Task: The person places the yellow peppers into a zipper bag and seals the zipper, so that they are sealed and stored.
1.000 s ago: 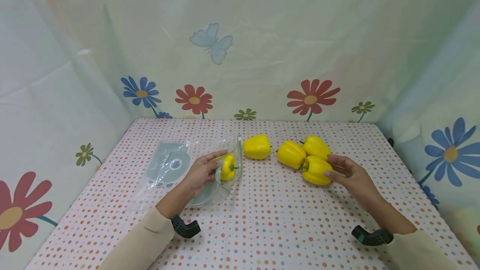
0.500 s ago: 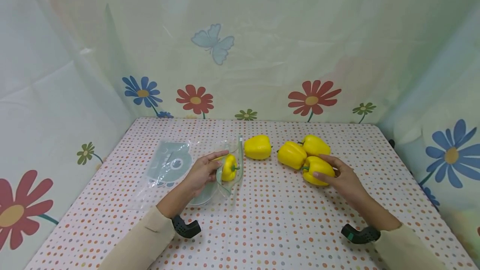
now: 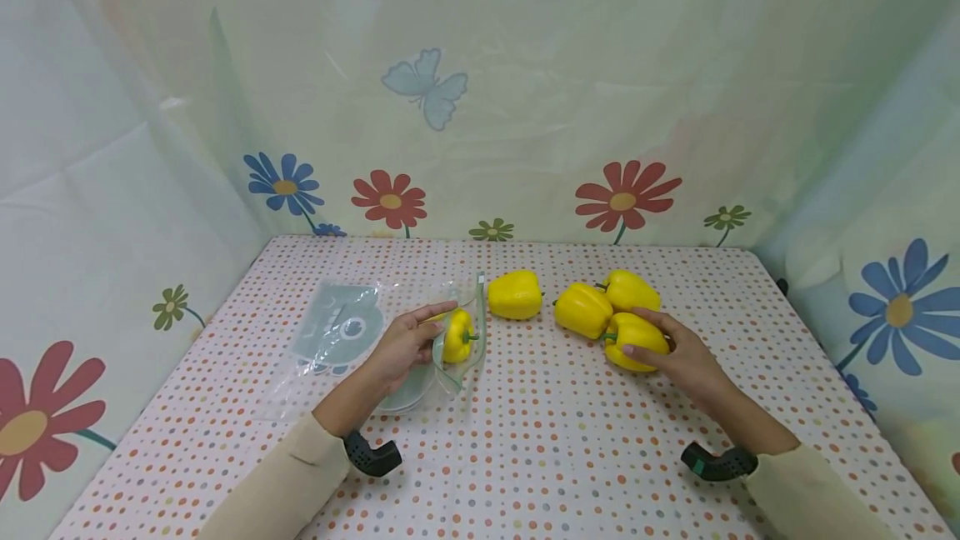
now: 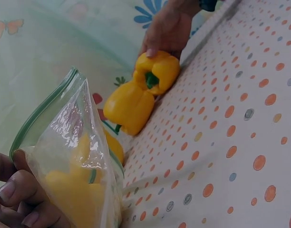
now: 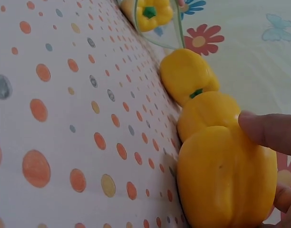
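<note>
- Holding the green-rimmed mouth of a clear printed bag, the left hand has its fingers curled at the edge, the thumb and forefinger seeming to pinch it.
- The right hand pinches the nearest pepper between thumb and fingers; this pepper appears to rest on the table, not lifted.
- Just inside the bag's mouth sits the bagged pepper, its stem facing the opening. That much looks done; whether another pepper lies deeper, behind the fingers and glare, I cannot tell.
- Close against the gripped one, to the left and behind, lie the left pepper and the back pepper, both outside the bag.
- The lone pepper rests just beyond the bag's rim, apart from that cluster and also outside.
- By my reading, the work is at an early or middle stage: at least one pepper is in, four are out, and the mouth gapes unsealed.
</note>
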